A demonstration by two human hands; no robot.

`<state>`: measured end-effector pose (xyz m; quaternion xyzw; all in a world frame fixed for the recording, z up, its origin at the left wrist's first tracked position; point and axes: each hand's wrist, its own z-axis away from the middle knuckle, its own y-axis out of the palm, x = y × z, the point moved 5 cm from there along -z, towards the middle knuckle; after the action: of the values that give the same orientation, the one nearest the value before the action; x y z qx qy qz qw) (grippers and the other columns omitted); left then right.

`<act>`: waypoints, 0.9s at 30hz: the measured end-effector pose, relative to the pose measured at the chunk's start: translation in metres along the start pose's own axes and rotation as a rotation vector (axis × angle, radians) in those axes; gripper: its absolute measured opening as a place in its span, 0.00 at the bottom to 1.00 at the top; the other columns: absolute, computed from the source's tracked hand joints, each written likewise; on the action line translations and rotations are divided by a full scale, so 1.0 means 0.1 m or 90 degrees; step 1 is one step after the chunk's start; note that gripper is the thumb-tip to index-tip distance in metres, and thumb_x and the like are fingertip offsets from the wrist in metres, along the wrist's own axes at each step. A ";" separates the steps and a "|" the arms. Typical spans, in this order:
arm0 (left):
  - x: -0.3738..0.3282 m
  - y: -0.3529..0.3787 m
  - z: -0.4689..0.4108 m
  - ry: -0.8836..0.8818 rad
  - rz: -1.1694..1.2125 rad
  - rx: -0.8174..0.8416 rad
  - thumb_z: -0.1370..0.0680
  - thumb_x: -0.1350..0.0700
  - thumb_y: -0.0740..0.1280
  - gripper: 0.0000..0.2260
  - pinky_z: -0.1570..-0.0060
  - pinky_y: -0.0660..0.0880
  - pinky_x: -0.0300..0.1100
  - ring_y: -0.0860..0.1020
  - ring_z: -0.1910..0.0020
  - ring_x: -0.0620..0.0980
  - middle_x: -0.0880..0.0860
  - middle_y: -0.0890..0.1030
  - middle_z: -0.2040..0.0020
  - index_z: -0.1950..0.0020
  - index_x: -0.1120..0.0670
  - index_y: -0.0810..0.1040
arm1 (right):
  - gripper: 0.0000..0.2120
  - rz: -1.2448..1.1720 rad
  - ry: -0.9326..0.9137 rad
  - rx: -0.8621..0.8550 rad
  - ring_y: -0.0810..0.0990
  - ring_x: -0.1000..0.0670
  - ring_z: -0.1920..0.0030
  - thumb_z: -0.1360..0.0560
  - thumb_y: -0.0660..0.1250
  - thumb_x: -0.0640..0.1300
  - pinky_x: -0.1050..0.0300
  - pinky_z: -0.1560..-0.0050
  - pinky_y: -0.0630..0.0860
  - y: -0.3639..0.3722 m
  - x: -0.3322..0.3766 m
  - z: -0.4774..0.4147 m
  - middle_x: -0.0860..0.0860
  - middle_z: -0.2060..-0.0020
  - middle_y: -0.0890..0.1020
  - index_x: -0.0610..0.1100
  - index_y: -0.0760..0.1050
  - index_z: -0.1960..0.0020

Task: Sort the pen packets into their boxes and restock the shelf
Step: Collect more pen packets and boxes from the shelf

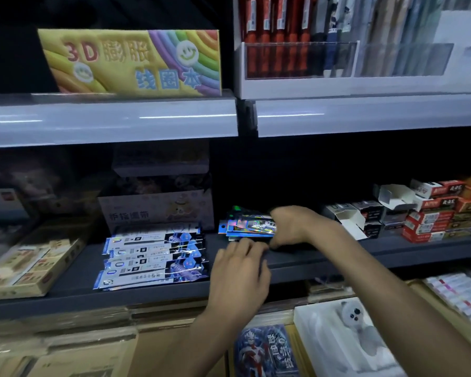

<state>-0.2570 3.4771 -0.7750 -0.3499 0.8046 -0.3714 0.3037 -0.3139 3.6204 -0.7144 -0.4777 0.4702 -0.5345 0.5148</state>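
Dim shop shelving fills the view, and the work sits on the dark middle shelf [392, 251]. Near its centre the right hand [288, 227] grips the right end of a stack of pen packets [252, 225], fingers curled over the top and thumb beneath. Directly in front of that stack the left hand [239, 270] lies with bent fingers reaching its near edge; whether it holds anything I cannot tell. Left of the stack, a fanned pile [152, 257] of more packets lies loose and unboxed. Right of the stack stand open boxes [348, 217] with flaps up, contents unclear. Sorting looks barely begun: no packet is visibly boxed, and restocking remains.
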 end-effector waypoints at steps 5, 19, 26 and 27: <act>-0.02 0.09 -0.16 -0.023 -0.014 0.011 0.23 0.46 0.57 0.15 0.52 0.73 0.50 0.79 0.49 0.53 0.46 0.81 0.52 0.46 0.45 0.81 | 0.18 0.008 0.023 0.080 0.79 0.47 0.54 0.29 0.75 0.55 0.59 0.58 0.72 -0.02 -0.09 -0.07 0.48 0.52 0.82 0.46 0.80 0.45; -0.23 0.25 -0.29 -0.051 0.028 0.107 0.18 0.46 0.58 0.18 0.36 0.65 0.51 0.73 0.36 0.53 0.48 0.78 0.36 0.30 0.47 0.75 | 0.18 -0.082 0.138 0.085 0.79 0.46 0.53 0.27 0.74 0.58 0.59 0.56 0.71 -0.04 -0.31 -0.05 0.47 0.55 0.80 0.43 0.77 0.56; -0.24 0.25 -0.26 -0.033 0.020 0.094 0.19 0.45 0.58 0.19 0.35 0.65 0.52 0.73 0.37 0.53 0.47 0.77 0.37 0.30 0.46 0.77 | 0.20 -0.148 0.140 0.055 0.77 0.48 0.53 0.26 0.76 0.58 0.59 0.55 0.71 -0.02 -0.33 0.00 0.46 0.54 0.79 0.41 0.76 0.57; -0.23 0.24 -0.24 -0.029 0.023 0.094 0.19 0.46 0.58 0.19 0.34 0.65 0.52 0.73 0.36 0.52 0.47 0.77 0.36 0.30 0.46 0.76 | 0.21 -0.179 0.139 0.046 0.78 0.49 0.53 0.27 0.77 0.59 0.59 0.54 0.73 -0.01 -0.34 0.00 0.46 0.53 0.79 0.41 0.78 0.53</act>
<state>-0.2703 3.5163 -0.7764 -0.3206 0.7741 -0.4160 0.3534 -0.3135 3.6545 -0.7140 -0.4594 0.4324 -0.6663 0.3976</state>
